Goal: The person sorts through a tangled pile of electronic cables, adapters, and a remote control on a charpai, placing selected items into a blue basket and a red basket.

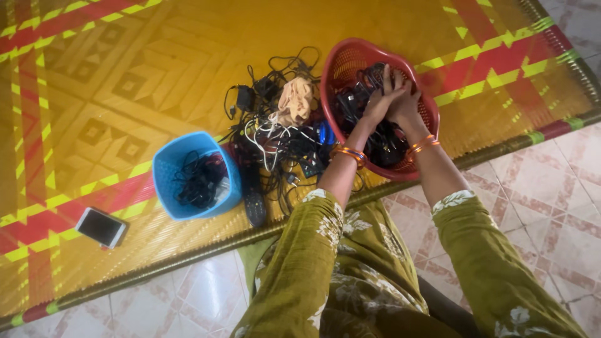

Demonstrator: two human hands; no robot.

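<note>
Landmark: red basket [350, 53], round, perforated plastic, tilted toward the person. All positions given rel. to it.

1. Woven mat [125, 75]: yellow w/ red and green stripes, lies under the basket and extends far to its left and behind it. Front edge borders the tiled floor [551, 181], which lies in front of and to the right of the basket.
2. Basket contents: black cables [350, 103] and chargers, tangled, filling the inside.
3. Cable pile [275, 141]: black and white leads, adapters, a small blue item, directly left of the basket, touching its rim. A tan cloth [296, 100] sits on top of the pile, just beside the basket rim.
4. Blue basket [172, 169]: square, further left, beyond the pile; holds a few black cords.
5. Remote [254, 206]: dark, front-left of the basket, at the near end of the pile.
6. Phone [100, 227]: white frame, dark screen, flat on the mat, well apart to the far left.
7. Left hand [380, 100] and right hand [404, 100]: both inside the basket, pressed together over the cables. Fingers curled closed; the item gripped cannot be told. Bangles on both wrists, green sleeves.
</note>
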